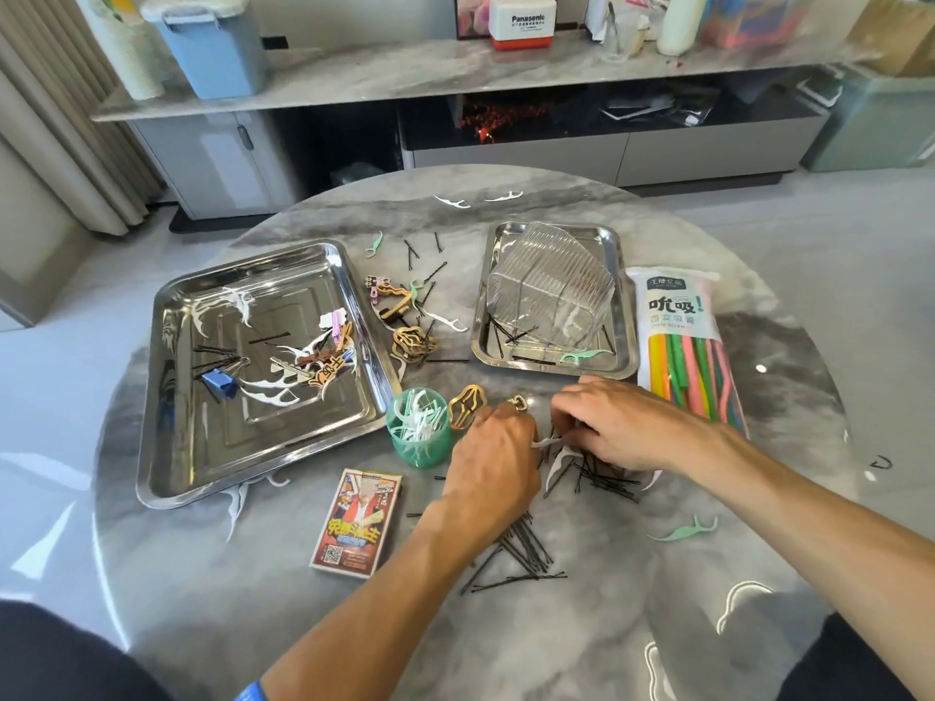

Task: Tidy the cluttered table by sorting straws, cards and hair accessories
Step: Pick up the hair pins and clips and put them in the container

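My left hand (493,457) and my right hand (614,422) meet over a heap of black hairpins (602,475) near the table's front middle. A white floss pick (549,441) shows between the fingertips of both hands; which hand pinches it I cannot tell. More black hairpins (526,554) lie under my left wrist. A gold hair clip (466,404) lies just left of my left hand, beside a green cup (420,430) of white floss picks. A card box (356,523) lies at front left. A bag of coloured straws (685,346) lies at the right.
A large steel tray (202,447) at left holds floss picks, hair clips, pins and a blue binder clip (220,384). A smaller steel tray (627,316) holds a clear ribbed plastic box (551,285). Loose clips and pins (410,321) lie between the trays. A green floss pick (688,531) lies at right front.
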Action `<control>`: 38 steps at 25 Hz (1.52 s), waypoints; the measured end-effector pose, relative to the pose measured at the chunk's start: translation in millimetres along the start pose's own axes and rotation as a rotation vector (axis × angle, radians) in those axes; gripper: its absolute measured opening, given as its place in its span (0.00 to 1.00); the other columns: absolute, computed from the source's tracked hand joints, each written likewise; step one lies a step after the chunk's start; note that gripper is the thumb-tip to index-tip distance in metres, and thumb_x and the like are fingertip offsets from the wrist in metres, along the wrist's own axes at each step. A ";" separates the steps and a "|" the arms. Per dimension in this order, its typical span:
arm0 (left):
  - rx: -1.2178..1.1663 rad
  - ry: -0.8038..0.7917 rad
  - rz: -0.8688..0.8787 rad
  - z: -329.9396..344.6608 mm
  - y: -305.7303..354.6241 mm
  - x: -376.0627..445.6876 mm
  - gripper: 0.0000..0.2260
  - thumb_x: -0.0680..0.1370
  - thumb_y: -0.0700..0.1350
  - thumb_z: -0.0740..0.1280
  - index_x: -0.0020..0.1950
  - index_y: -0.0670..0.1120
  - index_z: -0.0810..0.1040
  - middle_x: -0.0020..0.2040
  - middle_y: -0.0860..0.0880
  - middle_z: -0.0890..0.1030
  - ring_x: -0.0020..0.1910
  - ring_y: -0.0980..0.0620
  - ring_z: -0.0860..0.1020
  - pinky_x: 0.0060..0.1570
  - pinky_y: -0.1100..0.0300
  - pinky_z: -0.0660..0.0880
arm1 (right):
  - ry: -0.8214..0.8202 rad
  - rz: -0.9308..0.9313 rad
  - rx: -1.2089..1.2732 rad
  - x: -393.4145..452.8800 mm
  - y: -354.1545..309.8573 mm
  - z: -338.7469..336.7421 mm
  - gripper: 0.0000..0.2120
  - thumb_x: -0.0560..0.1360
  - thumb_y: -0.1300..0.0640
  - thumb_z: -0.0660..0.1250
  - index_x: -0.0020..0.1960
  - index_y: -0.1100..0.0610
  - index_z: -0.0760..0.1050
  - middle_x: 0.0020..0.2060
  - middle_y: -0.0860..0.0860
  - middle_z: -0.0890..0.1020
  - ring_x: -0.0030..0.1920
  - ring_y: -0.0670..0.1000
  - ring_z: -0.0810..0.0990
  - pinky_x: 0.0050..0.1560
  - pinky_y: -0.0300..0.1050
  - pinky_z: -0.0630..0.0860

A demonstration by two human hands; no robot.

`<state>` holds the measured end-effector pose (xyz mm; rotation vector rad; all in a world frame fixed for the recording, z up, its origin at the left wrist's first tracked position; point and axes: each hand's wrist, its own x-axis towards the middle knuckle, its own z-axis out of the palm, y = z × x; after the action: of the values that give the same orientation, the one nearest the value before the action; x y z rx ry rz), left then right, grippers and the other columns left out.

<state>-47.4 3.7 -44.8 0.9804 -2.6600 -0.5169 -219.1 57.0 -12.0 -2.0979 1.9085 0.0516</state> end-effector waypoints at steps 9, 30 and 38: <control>-0.510 0.012 -0.151 -14.8 -10.2 -6.6 0.04 0.76 0.46 0.72 0.47 0.48 0.83 0.37 0.52 0.83 0.35 0.62 0.79 0.39 0.64 0.77 | 0.163 0.054 0.466 -5.7 0.9 -23.2 0.12 0.74 0.59 0.74 0.41 0.43 0.79 0.37 0.39 0.82 0.39 0.40 0.81 0.40 0.31 0.74; 0.037 0.120 -0.184 -83.0 -73.1 -37.0 0.12 0.80 0.48 0.62 0.37 0.46 0.70 0.35 0.48 0.76 0.32 0.47 0.76 0.32 0.55 0.74 | 0.018 0.035 0.002 -7.5 -11.8 6.2 0.13 0.73 0.48 0.73 0.57 0.43 0.78 0.53 0.36 0.77 0.52 0.41 0.77 0.55 0.44 0.76; -0.074 0.002 -0.258 -98.0 -80.0 -16.7 0.16 0.76 0.46 0.65 0.30 0.44 0.68 0.26 0.50 0.68 0.23 0.52 0.66 0.25 0.63 0.63 | 0.005 -0.002 -0.009 1.5 -15.0 13.6 0.17 0.76 0.48 0.70 0.64 0.44 0.77 0.57 0.40 0.76 0.60 0.44 0.74 0.58 0.41 0.72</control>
<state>45.7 -65.4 8.7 1.3085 -2.5057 -0.6613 -201.9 59.8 -22.3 -2.1079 1.9123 0.0544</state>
